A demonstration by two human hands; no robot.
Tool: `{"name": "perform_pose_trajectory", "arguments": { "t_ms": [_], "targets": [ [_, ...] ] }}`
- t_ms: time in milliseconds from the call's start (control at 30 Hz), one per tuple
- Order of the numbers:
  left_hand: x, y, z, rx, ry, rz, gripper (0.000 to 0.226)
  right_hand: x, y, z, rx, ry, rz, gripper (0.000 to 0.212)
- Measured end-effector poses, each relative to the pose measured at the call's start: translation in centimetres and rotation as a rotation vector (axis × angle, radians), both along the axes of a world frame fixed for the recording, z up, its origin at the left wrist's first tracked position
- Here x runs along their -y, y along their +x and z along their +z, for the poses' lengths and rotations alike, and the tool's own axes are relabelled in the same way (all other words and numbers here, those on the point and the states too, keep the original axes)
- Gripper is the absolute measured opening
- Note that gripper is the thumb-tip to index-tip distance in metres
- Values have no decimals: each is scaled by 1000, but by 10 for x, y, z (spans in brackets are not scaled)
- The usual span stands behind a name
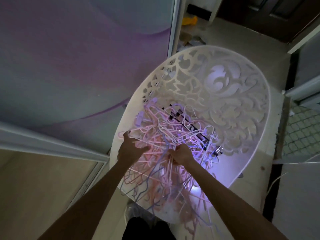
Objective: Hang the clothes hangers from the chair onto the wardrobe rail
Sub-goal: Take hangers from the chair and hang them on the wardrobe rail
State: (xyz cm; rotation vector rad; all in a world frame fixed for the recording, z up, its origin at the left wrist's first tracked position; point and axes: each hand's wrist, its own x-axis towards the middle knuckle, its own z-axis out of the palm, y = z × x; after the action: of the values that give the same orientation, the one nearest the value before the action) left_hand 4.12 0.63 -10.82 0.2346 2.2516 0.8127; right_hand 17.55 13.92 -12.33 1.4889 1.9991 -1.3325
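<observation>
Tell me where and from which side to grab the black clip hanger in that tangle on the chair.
Take the black clip hanger by its straight bar, from above on the chair-back side. That stretch lies exposed on top of the pile, while its lower end near the right hand is buried under pale hangers.

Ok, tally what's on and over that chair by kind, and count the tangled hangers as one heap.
Chair: 1
Heap of hangers (pink, white, blue; too tangled to count singly): 1
Hands: 2, left hand and right hand
Total: 4
</observation>
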Motion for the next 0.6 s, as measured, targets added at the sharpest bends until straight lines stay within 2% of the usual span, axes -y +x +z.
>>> {"name": "perform_pose_trajectory", "arguments": {
  "t_ms": [100, 167, 233, 333, 400, 467, 533, 567, 600],
  "targets": [
    [2, 4, 0, -98, -41, -110, 120, 1, 5, 16, -71, -63, -69, 33],
    [-1, 5, 0, -123, -60, -160, 124, -2, 14, 30, -135, -119, -106, 34],
    [-5, 2, 0, -103, -52, -106, 119, -5, 21, 42, -164, -118, -85, 30],
    [-14, -6, 6, -82, -52, 101, 105, -10, 24, 54, -138, -66, 1, 31],
    [-17, -4, 15, -194, -56, 184, 92, -13, 20, 58, -134, -46, 16, 30],
    [-17, 5, 24, -355, 10, 150, 80, -16, 12, 64, -142, 11, 21, 32],
    [-17, 12, 27, -472, 128, 28, 59, -20, 7, 67, -157, 17, -16, 32],
    [-21, 13, 28, -429, 203, -16, 47, -22, 7, 69, -179, 1, -39, 31],
    [-27, 14, 30, -290, 295, -38, 41, -24, 7, 71, -193, -12, -50, 31]
  ]
}}
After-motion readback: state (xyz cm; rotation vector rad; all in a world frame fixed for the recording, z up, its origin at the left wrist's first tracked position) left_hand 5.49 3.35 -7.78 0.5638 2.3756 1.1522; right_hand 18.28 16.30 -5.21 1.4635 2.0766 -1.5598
